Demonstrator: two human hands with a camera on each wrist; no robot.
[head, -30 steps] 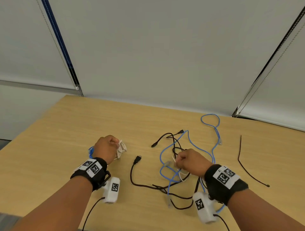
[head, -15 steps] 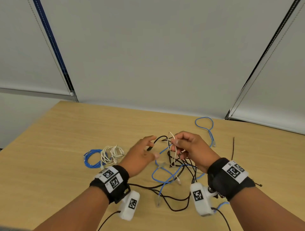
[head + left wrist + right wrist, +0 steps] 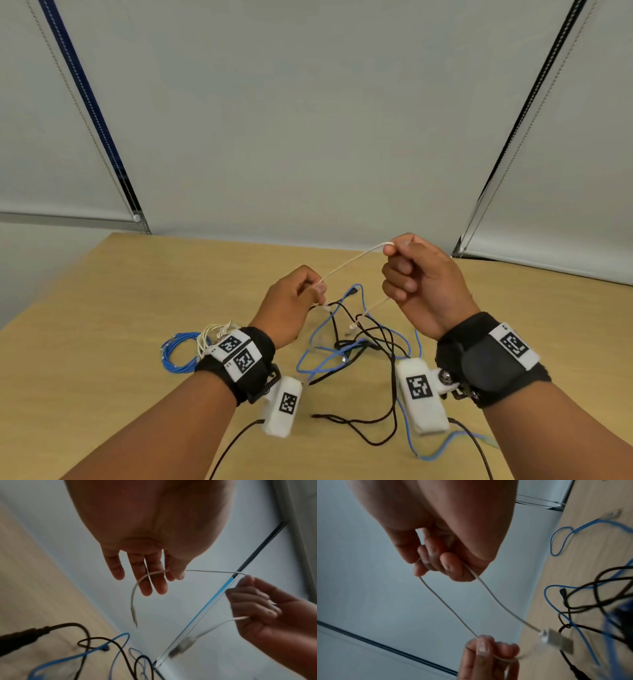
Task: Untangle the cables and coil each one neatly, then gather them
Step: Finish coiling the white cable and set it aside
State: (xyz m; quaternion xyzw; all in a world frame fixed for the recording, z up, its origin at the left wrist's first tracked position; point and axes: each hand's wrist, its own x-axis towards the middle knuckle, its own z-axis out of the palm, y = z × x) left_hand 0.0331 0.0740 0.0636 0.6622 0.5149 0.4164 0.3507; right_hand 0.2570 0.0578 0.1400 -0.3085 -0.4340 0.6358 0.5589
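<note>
Farthest left on the wooden table, a coiled blue cable lay flat with a coiled white cable touching its right side, both partly hidden behind the left wrist strap. Next came the left hand, raised above the table; its thumb and forefinger pinched a thin white cable, while the left wrist view showed the other fingers hanging nearly straight and the cable's free plug end dangling below them. From that pinch the white cable ran up and to the right, drawn fairly straight, to the right hand, which was held higher. The right hand's fingers were curled into a loose fist with the cable gripped between thumb and forefinger at the top, and a second stretch of the same cable left the bottom of the fist and dropped toward the table, ending in a silver USB plug that hung just over the tangle. Beneath and between the two hands, a loose blue cable and a black cable lay knotted together on the table, crossing each other several times. Behind the table, pale roller blinds covered the wall.
</note>
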